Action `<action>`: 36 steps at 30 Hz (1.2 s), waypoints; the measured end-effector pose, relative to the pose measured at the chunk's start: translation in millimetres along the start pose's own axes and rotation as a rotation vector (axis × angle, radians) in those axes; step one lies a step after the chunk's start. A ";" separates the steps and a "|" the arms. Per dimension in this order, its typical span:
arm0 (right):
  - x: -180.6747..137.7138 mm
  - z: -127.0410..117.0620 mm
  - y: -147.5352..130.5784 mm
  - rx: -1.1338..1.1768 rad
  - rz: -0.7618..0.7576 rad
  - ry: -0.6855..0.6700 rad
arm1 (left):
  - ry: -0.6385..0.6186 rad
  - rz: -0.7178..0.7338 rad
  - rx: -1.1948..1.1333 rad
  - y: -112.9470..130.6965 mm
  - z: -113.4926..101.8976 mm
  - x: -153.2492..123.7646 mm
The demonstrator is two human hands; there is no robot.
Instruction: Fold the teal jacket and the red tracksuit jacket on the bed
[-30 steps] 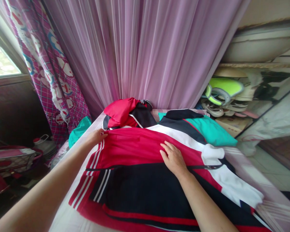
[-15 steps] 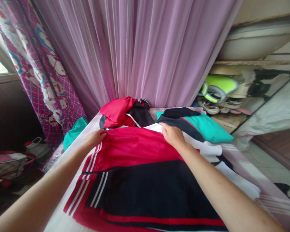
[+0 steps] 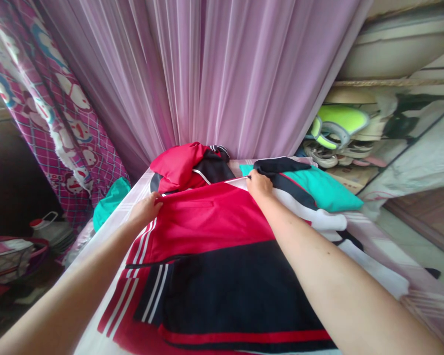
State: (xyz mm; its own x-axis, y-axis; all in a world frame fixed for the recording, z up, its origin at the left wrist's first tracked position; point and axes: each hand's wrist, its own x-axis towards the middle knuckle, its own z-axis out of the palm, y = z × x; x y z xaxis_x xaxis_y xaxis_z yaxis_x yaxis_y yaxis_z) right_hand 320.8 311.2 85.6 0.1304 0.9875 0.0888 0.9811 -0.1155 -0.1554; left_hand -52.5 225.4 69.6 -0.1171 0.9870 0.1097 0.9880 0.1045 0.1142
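Note:
A red and black sports jacket [image 3: 222,286] with white stripes along its left side lies spread out in front of me. My left hand [image 3: 147,212] pinches its far left corner between thumb and fingers. At the far edge, right of the middle, my right hand [image 3: 259,186] grips the cloth with closed fingers, and the edge between the hands looks drawn straight. White cloth [image 3: 307,212] shows under and to the right of the jacket. Just beyond the far edge lies a bunched red and black garment [image 3: 181,165].
The garments lie on a bed with a checked sheet [image 3: 425,308]. A teal and black garment [image 3: 321,190] is at the back right, a teal cloth [image 3: 111,199] at the left edge. Purple curtains [image 3: 237,74] hang behind. Shoes [image 3: 321,155] and a lime visor [image 3: 340,121] fill a rack at right.
My right hand has moved slightly away from me, taking the jacket's far edge up and back with it. The left hand keeps its hold on the corner. The view has shifted a little.

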 end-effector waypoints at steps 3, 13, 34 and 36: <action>-7.9 9.2 1.5 0.084 -0.069 0.026 | -0.053 0.004 0.054 9.8 -1.3 1.7; -88.5 39.1 23.8 0.033 -0.734 0.107 | 0.011 0.483 0.049 24.0 26.8 -38.9; -146.6 19.4 129.4 0.064 -0.363 0.232 | -0.165 0.453 -0.099 19.5 -1.8 -43.9; -180.5 26.4 132.2 0.081 -0.415 0.261 | -0.087 0.447 -0.135 29.1 -18.7 -75.0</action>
State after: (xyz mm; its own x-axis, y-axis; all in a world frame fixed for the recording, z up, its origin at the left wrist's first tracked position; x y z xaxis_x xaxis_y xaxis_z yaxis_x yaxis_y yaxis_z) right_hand 423.2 120.6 23.1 -0.2268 0.8875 0.4011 0.9449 0.3003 -0.1303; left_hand -16.9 152.1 83.1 0.3314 0.9387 0.0951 0.9168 -0.3442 0.2024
